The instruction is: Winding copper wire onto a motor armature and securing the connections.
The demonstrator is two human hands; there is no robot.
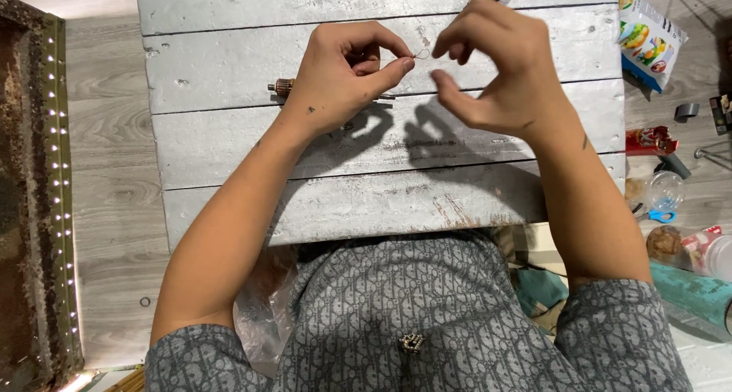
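Note:
My left hand point(343, 75) is raised over a grey plank table point(229, 64), thumb and fingers pinched on a thin wire that ends in a small loop point(422, 54). My right hand point(496, 64) is close beside it, its fingertips at that loop, thumb held apart below. Whether the right fingers actually grip the wire is too fine to tell. A small copper-wound part on a shaft point(284, 87) lies on the table, partly hidden behind my left hand.
A snack packet point(648, 37) and a red wrapper point(648, 140) lie on the floor at right, with a clear plastic cup point(663, 190) and a lidded container point(709, 251). A dark frame with a strip of small lights point(57, 194) runs along the left. A clear plastic bag point(263, 308) hangs by my lap.

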